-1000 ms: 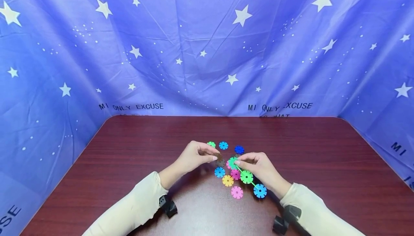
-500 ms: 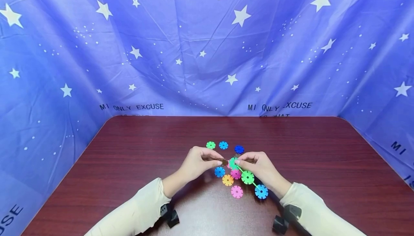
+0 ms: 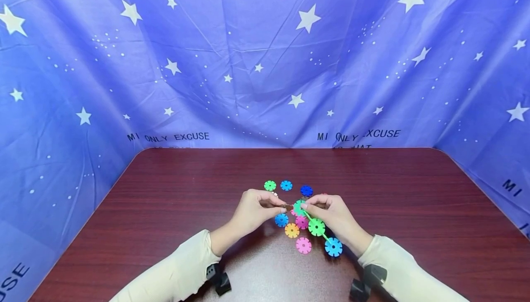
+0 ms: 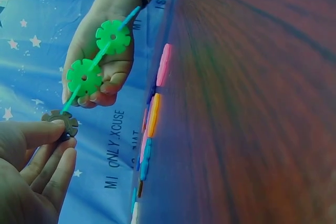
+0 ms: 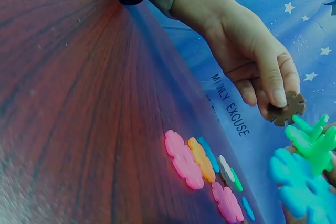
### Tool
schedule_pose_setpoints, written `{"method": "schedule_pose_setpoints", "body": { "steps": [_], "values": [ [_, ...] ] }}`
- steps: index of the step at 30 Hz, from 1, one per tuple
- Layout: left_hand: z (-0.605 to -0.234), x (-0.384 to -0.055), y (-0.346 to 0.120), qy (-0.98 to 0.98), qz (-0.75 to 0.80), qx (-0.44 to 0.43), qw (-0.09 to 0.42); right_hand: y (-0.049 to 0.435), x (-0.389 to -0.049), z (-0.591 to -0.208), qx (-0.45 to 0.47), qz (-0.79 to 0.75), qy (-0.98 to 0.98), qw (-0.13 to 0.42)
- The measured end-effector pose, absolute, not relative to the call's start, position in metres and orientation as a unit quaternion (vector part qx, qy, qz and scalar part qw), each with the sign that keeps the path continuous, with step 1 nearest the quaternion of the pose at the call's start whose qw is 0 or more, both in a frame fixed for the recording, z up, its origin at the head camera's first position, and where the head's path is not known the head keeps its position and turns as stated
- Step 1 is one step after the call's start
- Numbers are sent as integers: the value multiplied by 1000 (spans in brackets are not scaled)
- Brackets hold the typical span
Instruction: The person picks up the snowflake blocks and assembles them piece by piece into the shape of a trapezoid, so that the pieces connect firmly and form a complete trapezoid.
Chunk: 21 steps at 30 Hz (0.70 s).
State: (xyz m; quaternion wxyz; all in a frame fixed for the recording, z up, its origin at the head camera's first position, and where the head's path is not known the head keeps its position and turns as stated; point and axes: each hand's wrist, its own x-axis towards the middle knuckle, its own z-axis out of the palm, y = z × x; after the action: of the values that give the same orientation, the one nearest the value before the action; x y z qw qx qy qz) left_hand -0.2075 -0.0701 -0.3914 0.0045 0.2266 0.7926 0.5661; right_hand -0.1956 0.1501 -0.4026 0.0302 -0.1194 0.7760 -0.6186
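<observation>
In the head view my left hand (image 3: pixel 252 207) pinches a brown notched disc (image 5: pixel 286 109) between thumb and fingers. Facing it, my right hand (image 3: pixel 337 214) pinches the upper end of a chain of interlocking plastic discs. That chain has a teal-green disc (image 3: pixel 299 208), a bright green disc (image 3: pixel 316 227) and a blue disc (image 3: pixel 333 247), with thin edge-on green pieces between. The brown disc's rim meets the chain's end in the left wrist view; whether the slots are engaged I cannot tell. Both hands are raised above the table.
Loose discs lie on the dark red wooden table (image 3: pixel 186 191) under and around the hands: a pink disc (image 3: pixel 303 245), an orange disc (image 3: pixel 291 230), a blue disc (image 3: pixel 281 220), a green disc (image 3: pixel 270 185) and several others. A starry blue curtain (image 3: pixel 232 63) hangs behind.
My left hand has moved right and slightly nearer, bringing the brown disc up to the chain's end. The right hand and its chain have stayed almost in place.
</observation>
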Motion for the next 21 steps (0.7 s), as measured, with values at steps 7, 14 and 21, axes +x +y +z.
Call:
{"method": "schedule_pose_setpoints", "body": {
  "steps": [7, 14, 21],
  "values": [
    [-394, -208, -66, 781, 570, 255, -12, 149, -195, -401, -111, -615, 780, 35],
    [-396, -210, -63, 774, 567, 276, -46, 147, -192, -400, -107, -618, 779, 23],
    [-396, -212, -62, 769, 574, 279, -37, 145, -191, -401, -107, -617, 780, 6]
  ]
}}
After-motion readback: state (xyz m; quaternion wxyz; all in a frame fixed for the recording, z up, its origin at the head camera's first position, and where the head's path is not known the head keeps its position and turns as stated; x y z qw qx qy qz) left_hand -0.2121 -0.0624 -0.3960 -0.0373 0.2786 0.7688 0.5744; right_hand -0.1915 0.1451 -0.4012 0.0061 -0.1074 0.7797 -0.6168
